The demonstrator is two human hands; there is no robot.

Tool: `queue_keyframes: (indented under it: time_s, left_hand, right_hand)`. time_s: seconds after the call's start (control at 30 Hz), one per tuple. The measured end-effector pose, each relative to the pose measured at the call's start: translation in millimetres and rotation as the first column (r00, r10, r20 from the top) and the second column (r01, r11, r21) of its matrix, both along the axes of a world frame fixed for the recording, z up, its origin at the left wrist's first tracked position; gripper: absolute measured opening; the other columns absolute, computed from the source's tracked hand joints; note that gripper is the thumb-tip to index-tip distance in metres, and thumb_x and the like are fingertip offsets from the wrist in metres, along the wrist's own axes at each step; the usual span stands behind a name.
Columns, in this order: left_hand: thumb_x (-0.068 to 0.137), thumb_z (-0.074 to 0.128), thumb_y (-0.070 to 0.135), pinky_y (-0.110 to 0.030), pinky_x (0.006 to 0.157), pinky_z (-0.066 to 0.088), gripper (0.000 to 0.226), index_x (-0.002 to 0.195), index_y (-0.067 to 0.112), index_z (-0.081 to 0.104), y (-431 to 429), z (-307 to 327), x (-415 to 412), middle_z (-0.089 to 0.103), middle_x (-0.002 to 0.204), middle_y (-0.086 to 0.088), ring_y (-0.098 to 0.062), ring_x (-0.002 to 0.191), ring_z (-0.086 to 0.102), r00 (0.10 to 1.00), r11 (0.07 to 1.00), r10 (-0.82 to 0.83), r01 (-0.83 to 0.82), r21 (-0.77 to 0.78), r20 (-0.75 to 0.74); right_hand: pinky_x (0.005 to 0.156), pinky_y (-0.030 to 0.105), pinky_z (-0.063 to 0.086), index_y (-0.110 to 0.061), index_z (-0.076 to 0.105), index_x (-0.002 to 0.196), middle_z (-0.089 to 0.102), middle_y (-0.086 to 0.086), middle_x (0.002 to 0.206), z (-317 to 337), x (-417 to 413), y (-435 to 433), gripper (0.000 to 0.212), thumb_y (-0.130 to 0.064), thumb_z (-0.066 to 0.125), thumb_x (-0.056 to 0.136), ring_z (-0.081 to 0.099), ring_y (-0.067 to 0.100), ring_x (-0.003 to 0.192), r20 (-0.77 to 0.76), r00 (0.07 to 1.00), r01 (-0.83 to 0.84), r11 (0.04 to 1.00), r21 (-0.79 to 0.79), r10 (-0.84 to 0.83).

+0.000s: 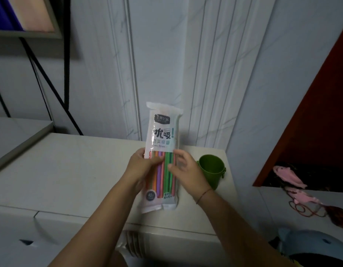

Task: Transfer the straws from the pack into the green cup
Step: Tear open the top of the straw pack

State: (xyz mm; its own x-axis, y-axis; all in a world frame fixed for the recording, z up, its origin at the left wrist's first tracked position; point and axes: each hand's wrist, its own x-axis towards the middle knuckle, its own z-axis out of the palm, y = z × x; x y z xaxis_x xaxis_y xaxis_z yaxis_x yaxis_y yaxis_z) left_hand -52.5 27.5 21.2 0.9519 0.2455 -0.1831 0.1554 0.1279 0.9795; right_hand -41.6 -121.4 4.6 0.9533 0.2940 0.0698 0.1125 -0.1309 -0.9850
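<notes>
A long clear pack (163, 132) with a white printed label holds several coloured straws (160, 170) in orange, purple, pink and green. The pack stands upright over the white surface (74, 166), its top end sealed. My left hand (141, 166) grips the pack's left edge at mid height. My right hand (186, 170) holds the right edge, fingers curled onto the front. The green cup (212, 170) stands on the surface just right of my right hand, open side up and with nothing visible inside.
The white surface ends at a wall right behind the pack. A black metal shelf frame (51, 83) stands at the back left. Pink soft toys (290, 176) and red cords lie on a lower surface to the right, below a dark red panel.
</notes>
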Motion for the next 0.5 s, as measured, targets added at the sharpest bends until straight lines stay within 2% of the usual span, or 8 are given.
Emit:
queue_keyframes:
  time_s: [0.07,0.17,0.3,0.4,0.5]
  left_hand:
    - [0.077,0.073,-0.003,-0.036,0.080,0.059,0.044,0.118,0.004,0.057,-5.7,12.6,-5.4,0.070,0.109,-0.014,-0.027,0.095,0.069,0.995,0.998,0.004,-0.010,0.060,0.099]
    - [0.078,0.070,-0.005,-0.041,0.091,0.055,0.050,0.121,0.013,0.052,-13.5,24.4,-15.0,0.067,0.115,-0.006,-0.023,0.107,0.064,0.979,0.982,-0.037,-0.002,0.189,0.201]
    - [0.082,0.070,0.005,-0.035,0.095,0.053,0.051,0.129,0.019,0.055,-23.1,39.2,-27.8,0.069,0.118,0.002,-0.015,0.111,0.064,0.934,0.970,-0.152,0.078,0.232,0.322]
    - [0.086,0.067,0.013,-0.029,0.095,0.052,0.051,0.134,0.023,0.054,-29.6,54.4,-33.1,0.068,0.120,0.006,-0.008,0.111,0.063,0.902,0.963,-0.176,0.074,0.259,0.394]
    - [0.090,0.065,0.017,-0.015,0.087,0.051,0.059,0.141,0.039,0.043,-36.4,68.2,-36.6,0.059,0.129,0.019,0.004,0.113,0.058,0.879,0.948,-0.205,0.069,0.311,0.431]
  right_hand:
    - [0.071,0.008,0.046,-0.032,0.048,0.121,0.054,-0.019,0.116,30.6,3.6,0.0,0.036,-0.029,0.060,0.087,0.052,-0.008,0.100,0.056,0.998,0.027,0.999,0.038,-0.029]
    - [0.082,0.020,0.045,-0.033,0.048,0.117,0.054,-0.016,0.114,66.5,6.0,-4.0,0.033,-0.040,0.058,0.087,0.053,0.006,0.108,0.138,0.986,0.083,0.995,0.055,-0.090]
    - [0.085,0.027,0.054,-0.032,0.050,0.119,0.054,-0.021,0.110,84.9,-1.2,-11.0,0.033,-0.041,0.056,0.088,0.056,0.003,0.103,0.140,0.988,0.048,0.995,0.088,-0.060]
    - [0.087,0.030,0.056,-0.021,0.051,0.125,0.055,-0.007,0.121,89.7,-8.4,-14.8,0.042,-0.039,0.057,0.088,0.059,0.007,0.104,0.116,0.990,0.065,0.992,0.111,-0.078]
    - [0.083,0.035,0.058,-0.015,0.054,0.114,0.059,0.001,0.114,102.5,-14.6,-18.4,0.041,-0.042,0.061,0.085,0.063,0.011,0.099,0.092,0.989,0.097,0.977,0.193,-0.116]
